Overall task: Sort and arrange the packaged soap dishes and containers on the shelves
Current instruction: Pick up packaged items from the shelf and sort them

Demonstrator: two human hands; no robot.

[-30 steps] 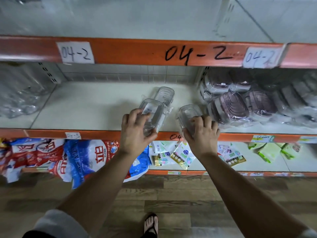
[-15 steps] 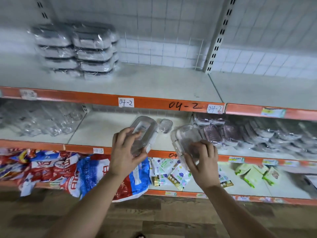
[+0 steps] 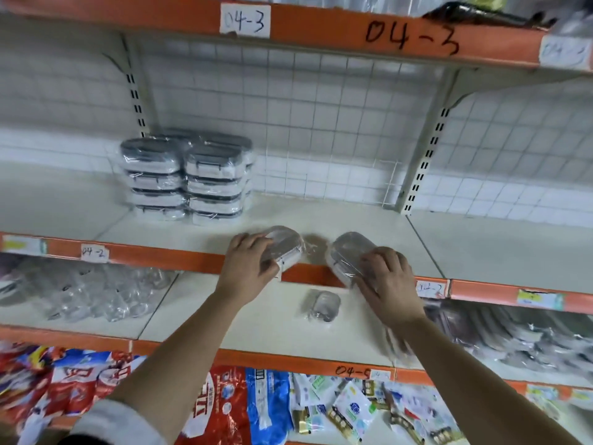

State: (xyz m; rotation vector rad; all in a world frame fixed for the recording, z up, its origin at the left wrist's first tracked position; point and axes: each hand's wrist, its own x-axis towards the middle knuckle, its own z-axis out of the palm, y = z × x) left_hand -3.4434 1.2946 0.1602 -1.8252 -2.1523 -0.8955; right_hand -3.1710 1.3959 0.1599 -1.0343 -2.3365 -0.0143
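Observation:
My left hand (image 3: 248,260) grips a clear plastic-wrapped soap container (image 3: 284,244) at the front edge of the upper white shelf (image 3: 353,226). My right hand (image 3: 390,282) grips a second wrapped clear container (image 3: 348,252) beside it, about a hand's width to the right. Both containers sit at or just above the shelf's orange lip. Stacks of grey-lidded wrapped containers (image 3: 187,178) stand at the back left of the same shelf. One small wrapped clear container (image 3: 322,305) lies alone on the shelf below.
Loose clear wrapped containers (image 3: 83,293) are piled at the left of the lower shelf, and darker wrapped ones (image 3: 519,335) fill its right. Bags and sachets (image 3: 224,409) crowd the bottom shelf. A wire grid (image 3: 321,123) backs the upper shelf.
Both hands have risen with their containers from the lower shelf level to the front of the upper shelf. The view has tilted upward, showing the 04-3 shelf.

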